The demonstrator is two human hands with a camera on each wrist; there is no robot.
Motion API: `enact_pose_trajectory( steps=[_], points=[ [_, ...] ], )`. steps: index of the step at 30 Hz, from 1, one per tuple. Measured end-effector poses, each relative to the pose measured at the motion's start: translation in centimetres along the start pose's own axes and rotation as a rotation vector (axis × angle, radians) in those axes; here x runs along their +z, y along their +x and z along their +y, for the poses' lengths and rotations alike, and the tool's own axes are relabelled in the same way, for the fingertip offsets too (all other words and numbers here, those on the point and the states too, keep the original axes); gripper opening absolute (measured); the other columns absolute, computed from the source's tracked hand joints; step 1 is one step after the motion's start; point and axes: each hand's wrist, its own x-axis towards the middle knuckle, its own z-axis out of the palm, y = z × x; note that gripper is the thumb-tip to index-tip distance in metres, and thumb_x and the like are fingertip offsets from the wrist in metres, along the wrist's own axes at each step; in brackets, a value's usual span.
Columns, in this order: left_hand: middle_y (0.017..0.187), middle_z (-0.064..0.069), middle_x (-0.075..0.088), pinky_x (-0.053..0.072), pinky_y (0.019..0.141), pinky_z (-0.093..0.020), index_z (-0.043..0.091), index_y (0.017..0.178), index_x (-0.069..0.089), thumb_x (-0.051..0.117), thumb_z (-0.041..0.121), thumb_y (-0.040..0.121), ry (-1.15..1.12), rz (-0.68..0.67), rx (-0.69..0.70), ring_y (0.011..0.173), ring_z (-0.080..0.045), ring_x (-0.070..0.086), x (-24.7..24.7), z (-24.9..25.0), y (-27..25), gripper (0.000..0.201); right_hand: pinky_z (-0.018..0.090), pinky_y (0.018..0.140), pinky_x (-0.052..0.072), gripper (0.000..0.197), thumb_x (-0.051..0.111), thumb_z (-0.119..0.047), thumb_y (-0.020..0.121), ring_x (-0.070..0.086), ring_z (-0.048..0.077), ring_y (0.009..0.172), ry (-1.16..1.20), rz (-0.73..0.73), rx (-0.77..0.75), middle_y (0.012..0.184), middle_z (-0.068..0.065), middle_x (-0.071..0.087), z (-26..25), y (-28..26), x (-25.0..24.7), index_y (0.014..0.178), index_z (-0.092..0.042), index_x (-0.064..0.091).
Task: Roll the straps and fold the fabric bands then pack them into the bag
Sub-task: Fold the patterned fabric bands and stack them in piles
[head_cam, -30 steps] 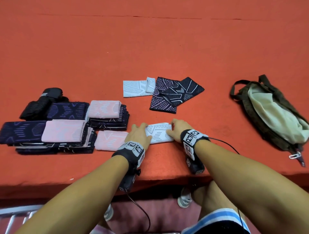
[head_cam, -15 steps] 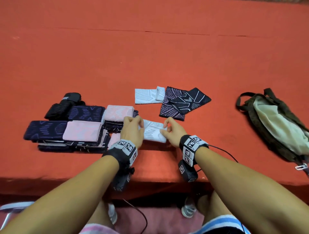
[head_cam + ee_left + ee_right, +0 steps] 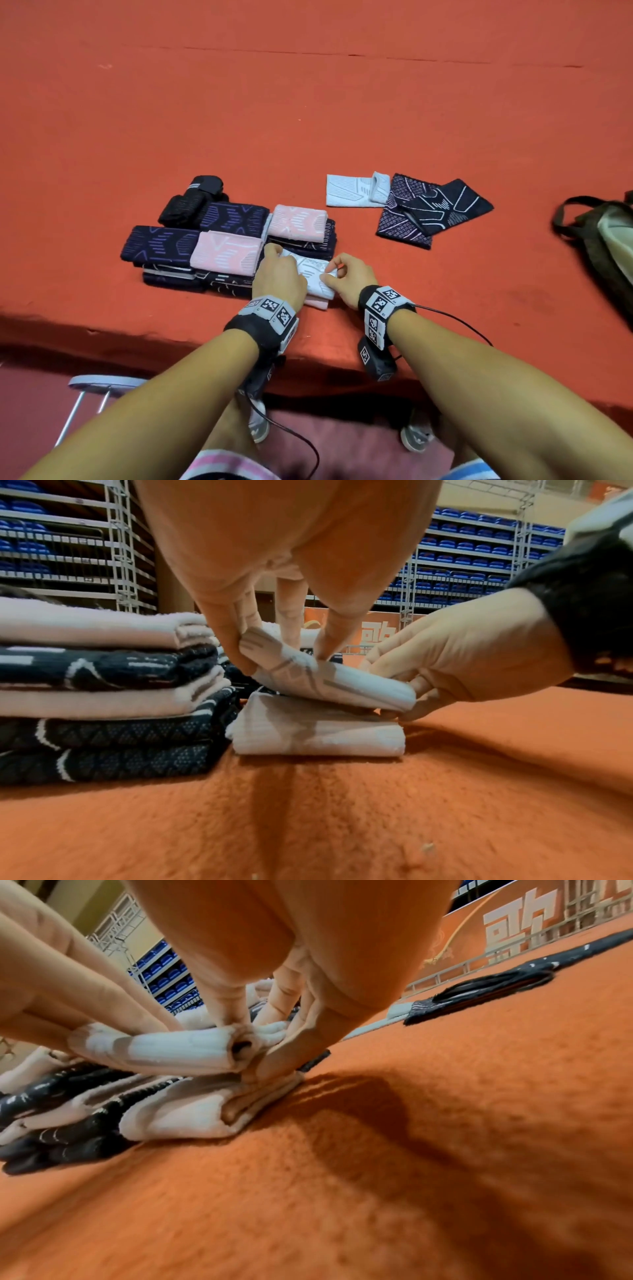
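Under both hands lies the red carpeted table (image 3: 308,120), biggest thing in view, w/ its near edge just behind the wrists. Far to the R of the right hand (image 3: 349,279), well apart, sits the olive bag (image 3: 603,236), partly cut off by the frame edge. Just L of the left hand (image 3: 279,275) are the stacks of folded bands (image 3: 205,253), dark navy & pink layers, touching each other; beyond those stacks lie black rolled straps (image 3: 191,202). Ahead & to the R of the right hand lie 2 dark unfolded bands (image 3: 428,209) overlapping, w/ a pale unfolded band (image 3: 352,190) beside them. Between the hands is the folded white band (image 3: 329,683), held tilted, its L end higher, above a folded pink band (image 3: 315,731) that rests on the table just beside the stacks. Left hand grips the white band's L end, fingers (image 3: 232,647) curled down over it & thumb on the near side. Right hand pinches the R end, thumb under & fingers on top per the wrist views; its thumb also touches the pink band below. Whether the white band's lower edge already touches the pink one: cannot tell for sure, though they look v. close.
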Motion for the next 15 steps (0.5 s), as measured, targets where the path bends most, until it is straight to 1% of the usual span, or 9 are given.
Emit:
enact_pose_trajectory(
  steps=[1, 2, 3, 5, 7, 9, 11, 13, 15],
  points=[
    [0.146, -0.007, 0.039, 0.046, 0.1, -0.039, 0.007, 0.11, 0.071, 0.06, 0.018, 0.09, 0.015, 0.009, 0.013, 0.119, -0.029, 0.055, 0.3, -0.2, 0.1, 0.026, 0.023, 0.06, 0.038, 0.015, 0.078, -0.027, 0.08, 0.051, 0.013, 0.067, -0.02, -0.004, -0.002, 0.068, -0.01, 0.053, -0.1, 0.0, 0.2, 0.087, -0.025, 0.065],
    [0.147, -0.007, 0.04, 0.044, 0.103, -0.039, 0.008, 0.111, 0.071, 0.06, 0.018, 0.089, 0.033, 0.014, 0.035, 0.125, -0.029, 0.051, 0.7, -0.4, 0.0, 0.026, 0.026, 0.062, 0.04, 0.016, 0.078, -0.029, 0.08, 0.052, 0.014, 0.068, -0.047, -0.012, -0.004, 0.068, -0.01, 0.054, -0.1, 0.1, 0.4, 0.087, -0.026, 0.063],
    [0.148, -0.008, 0.043, 0.039, 0.108, -0.038, 0.009, 0.112, 0.071, 0.06, 0.02, 0.089, 0.061, 0.021, 0.063, 0.131, -0.029, 0.045, 1.1, -0.6, -0.1, 0.028, 0.029, 0.064, 0.042, 0.018, 0.078, -0.031, 0.08, 0.054, 0.016, 0.069, -0.074, -0.024, -0.007, 0.069, -0.009, 0.055, -0.1, 0.1, 0.5, 0.087, -0.026, 0.062],
    [0.146, -0.007, 0.049, 0.031, 0.113, -0.034, 0.013, 0.115, 0.072, 0.061, 0.026, 0.09, 0.128, 0.042, 0.119, 0.135, -0.028, 0.039, 1.7, -0.7, -0.3, 0.03, 0.032, 0.067, 0.046, 0.019, 0.076, -0.034, 0.08, 0.057, 0.019, 0.071, -0.136, -0.056, -0.023, 0.07, -0.008, 0.058, -0.2, 0.1, 0.5, 0.087, -0.027, 0.06],
    [0.137, -0.001, 0.057, 0.035, 0.107, -0.034, 0.016, 0.117, 0.071, 0.06, 0.03, 0.092, 0.148, 0.045, 0.13, 0.129, -0.025, 0.042, 2.1, -0.6, -0.4, 0.031, 0.034, 0.069, 0.048, 0.02, 0.073, -0.038, 0.081, 0.058, 0.021, 0.074, -0.198, -0.09, -0.034, 0.074, -0.007, 0.06, -0.4, 0.0, 0.3, 0.088, -0.028, 0.058],
    [0.129, 0.001, 0.06, 0.04, 0.099, -0.035, 0.018, 0.118, 0.068, 0.058, 0.032, 0.094, 0.14, 0.003, 0.103, 0.123, -0.023, 0.047, 2.0, -0.4, -0.5, 0.029, 0.034, 0.073, 0.05, 0.018, 0.071, -0.04, 0.082, 0.06, 0.022, 0.08, -0.237, -0.116, -0.041, 0.081, -0.006, 0.062, -0.3, 0.1, 0.2, 0.088, -0.031, 0.056],
    [0.128, 0.001, 0.06, 0.042, 0.098, -0.036, 0.021, 0.12, 0.067, 0.058, 0.033, 0.094, 0.112, -0.028, 0.07, 0.123, -0.024, 0.05, 1.7, 0.0, -0.5, 0.03, 0.035, 0.076, 0.049, 0.017, 0.068, -0.043, 0.084, 0.06, 0.022, 0.085, -0.265, -0.148, -0.055, 0.089, -0.003, 0.061, -0.1, 0.0, 0.2, 0.088, -0.034, 0.054],
    [0.128, 0.002, 0.061, 0.043, 0.098, -0.035, 0.025, 0.122, 0.066, 0.059, 0.034, 0.092, 0.018, -0.011, 0.027, 0.122, -0.022, 0.053, 1.3, 0.7, -0.6, 0.031, 0.034, 0.079, 0.048, 0.015, 0.067, -0.044, 0.085, 0.058, 0.022, 0.087, -0.248, -0.177, -0.055, 0.095, 0.002, 0.058, -0.1, -0.2, 0.0, 0.091, -0.035, 0.055],
    [0.123, 0.004, 0.064, 0.047, 0.095, -0.035, 0.028, 0.117, 0.066, 0.061, 0.031, 0.089, -0.127, 0.001, 0.016, 0.116, -0.02, 0.058, 1.0, 1.9, -0.5, 0.029, 0.031, 0.081, 0.046, 0.012, 0.066, -0.037, 0.086, 0.057, 0.02, 0.087, -0.19, -0.171, -0.044, 0.095, 0.003, 0.057, -0.4, 0.0, -0.8, 0.096, -0.032, 0.061]
  ],
)
